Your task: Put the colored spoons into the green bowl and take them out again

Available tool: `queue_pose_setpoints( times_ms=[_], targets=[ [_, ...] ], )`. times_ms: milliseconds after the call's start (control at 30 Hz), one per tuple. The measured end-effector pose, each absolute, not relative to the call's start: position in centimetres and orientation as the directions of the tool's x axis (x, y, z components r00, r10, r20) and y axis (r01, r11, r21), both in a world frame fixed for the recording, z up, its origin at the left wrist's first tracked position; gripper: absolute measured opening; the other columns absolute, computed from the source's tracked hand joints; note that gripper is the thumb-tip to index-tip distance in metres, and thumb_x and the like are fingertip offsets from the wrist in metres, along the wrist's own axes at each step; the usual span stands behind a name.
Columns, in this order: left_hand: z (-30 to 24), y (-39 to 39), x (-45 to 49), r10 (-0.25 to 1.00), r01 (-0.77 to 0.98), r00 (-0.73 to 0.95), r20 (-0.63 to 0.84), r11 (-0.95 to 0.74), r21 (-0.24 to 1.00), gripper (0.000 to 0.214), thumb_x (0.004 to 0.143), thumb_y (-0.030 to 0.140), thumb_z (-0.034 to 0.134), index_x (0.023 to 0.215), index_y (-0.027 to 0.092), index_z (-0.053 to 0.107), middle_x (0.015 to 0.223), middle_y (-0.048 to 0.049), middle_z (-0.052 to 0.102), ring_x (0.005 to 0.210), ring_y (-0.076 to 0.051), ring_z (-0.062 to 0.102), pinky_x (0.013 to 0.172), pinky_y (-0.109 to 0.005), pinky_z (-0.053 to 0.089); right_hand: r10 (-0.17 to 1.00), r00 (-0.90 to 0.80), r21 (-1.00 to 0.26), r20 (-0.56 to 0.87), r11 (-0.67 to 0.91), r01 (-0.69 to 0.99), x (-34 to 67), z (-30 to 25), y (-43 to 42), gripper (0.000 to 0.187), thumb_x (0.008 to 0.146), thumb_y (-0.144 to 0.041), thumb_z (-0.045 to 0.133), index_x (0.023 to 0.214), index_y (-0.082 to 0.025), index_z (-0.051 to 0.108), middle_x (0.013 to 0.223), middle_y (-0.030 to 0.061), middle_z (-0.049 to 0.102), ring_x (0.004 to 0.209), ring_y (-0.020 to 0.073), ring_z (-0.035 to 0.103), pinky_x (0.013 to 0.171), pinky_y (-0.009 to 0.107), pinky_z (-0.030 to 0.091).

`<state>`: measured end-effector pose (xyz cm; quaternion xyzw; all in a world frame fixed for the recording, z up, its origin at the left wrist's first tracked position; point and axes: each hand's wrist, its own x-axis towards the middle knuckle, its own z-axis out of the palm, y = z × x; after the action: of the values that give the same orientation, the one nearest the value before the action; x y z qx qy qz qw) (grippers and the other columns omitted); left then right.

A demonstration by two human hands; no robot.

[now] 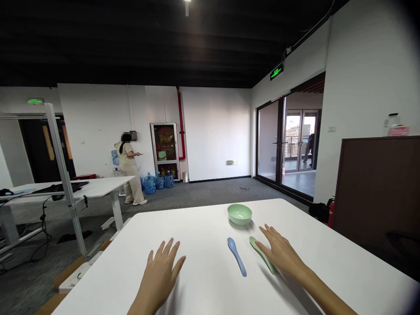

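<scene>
Hands lie palm down on a white bench (203, 227), fingers spread. The left hand (159, 275) rests on the bare surface with its grip open and holding nothing; the nearest thing to it is a blue spoon (236, 257), which lies well clear of its fingertips. The right hand (278, 254) has an open grip too, with no fingers curled around anything. Its thumb side sits over or just against a green spoon (253, 242), whose bowl end pokes out near the fingers and whose handle runs out below the palm. Whether skin actually touches the spoon is hard to tell from this angle.

Both spoons lie flat and slanted, close together, between the hands, with the blue one left of the green one and not touching it. A pale green bowl (239, 214) stands upright on the bench just beyond them, near the far edge.

Past the bench, a co-worker (129, 168) in a beige outfit stands by a second white desk (98, 186), looking at something held in one hand. Blue water jugs (150, 184) sit on the carpet beside a glass-fronted cabinet (165, 151). To the right are glass doors (267, 140), a red fire extinguisher (331, 214) and a dark wooden cabinet (377, 188).
</scene>
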<state>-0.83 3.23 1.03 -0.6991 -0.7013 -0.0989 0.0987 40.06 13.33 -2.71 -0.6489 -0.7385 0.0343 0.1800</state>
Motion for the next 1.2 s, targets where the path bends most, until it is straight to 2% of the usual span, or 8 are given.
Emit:
queue_pose_setpoints(
  times_ms=[467, 733, 1000, 1067, 1200],
  targets=[
    [0.9, 3.2, -0.8, 0.954, 1.0, -0.007, 0.301, -0.001, 0.026, 0.056, 0.104, 0.049, 0.038, 0.153, 0.026, 0.052, 0.165, -0.0098, 0.048, 0.155, -0.036, 0.039, 0.123, -0.062, 0.037, 0.967, -0.091, -0.281, 0.24, 0.159, 0.947, 39.9, -2.9, 13.4, 0.081, 0.099, -0.066, 0.037, 0.162, -0.016, 0.043, 0.17, 0.0123, 0.034, 0.16, 0.0308, 0.025, 0.13, 0.048, 0.025],
    [1.2, 3.1, -0.6, 0.963, 1.0, -0.009, 0.268, 0.008, 0.004, 0.058, 0.104, 0.049, 0.034, 0.155, 0.025, 0.049, 0.166, -0.0082, 0.045, 0.155, -0.036, 0.038, 0.123, -0.062, 0.036, 0.964, -0.089, -0.289, 0.25, 0.162, 0.944, 40.1, -3.7, 13.7, 0.08, 0.099, -0.066, 0.039, 0.161, -0.016, 0.044, 0.17, 0.0118, 0.036, 0.16, 0.0303, 0.026, 0.13, 0.047, 0.025],
    [0.6, 3.4, -0.9, 0.955, 1.0, 0.0, 0.297, -0.008, 0.026, 0.057, 0.104, 0.049, 0.037, 0.153, 0.026, 0.051, 0.165, -0.0099, 0.047, 0.154, -0.036, 0.039, 0.123, -0.064, 0.036, 0.966, -0.085, -0.29, 0.244, 0.157, 0.944, 40.0, -3.2, 13.7, 0.078, 0.1, -0.064, 0.038, 0.159, -0.014, 0.046, 0.168, 0.0142, 0.04, 0.158, 0.0305, 0.031, 0.129, 0.046, 0.027],
    [0.6, 3.4, -0.9, 0.952, 0.999, 0.002, 0.306, -0.012, 0.032, 0.057, 0.103, 0.049, 0.038, 0.153, 0.026, 0.052, 0.164, -0.0103, 0.048, 0.154, -0.036, 0.04, 0.123, -0.063, 0.037, 0.964, -0.067, -0.289, 0.258, 0.143, 0.946, 40.4, -3.0, 14.0, 0.076, 0.101, -0.063, 0.037, 0.158, -0.013, 0.047, 0.166, 0.0152, 0.043, 0.157, 0.031, 0.034, 0.126, 0.046, 0.031],
    [0.7, 3.4, -0.9, 0.951, 1.0, 0.004, 0.309, -0.011, 0.021, 0.056, 0.103, 0.049, 0.038, 0.153, 0.026, 0.053, 0.164, -0.01, 0.049, 0.154, -0.036, 0.04, 0.122, -0.063, 0.038, 0.945, -0.01, -0.266, 0.326, 0.102, 0.959, 42.2, -2.6, 15.1, 0.064, 0.103, -0.053, 0.037, 0.147, -0.014, 0.058, 0.147, 0.0174, 0.063, 0.137, 0.0333, 0.055, 0.109, 0.044, 0.045]
  ],
)
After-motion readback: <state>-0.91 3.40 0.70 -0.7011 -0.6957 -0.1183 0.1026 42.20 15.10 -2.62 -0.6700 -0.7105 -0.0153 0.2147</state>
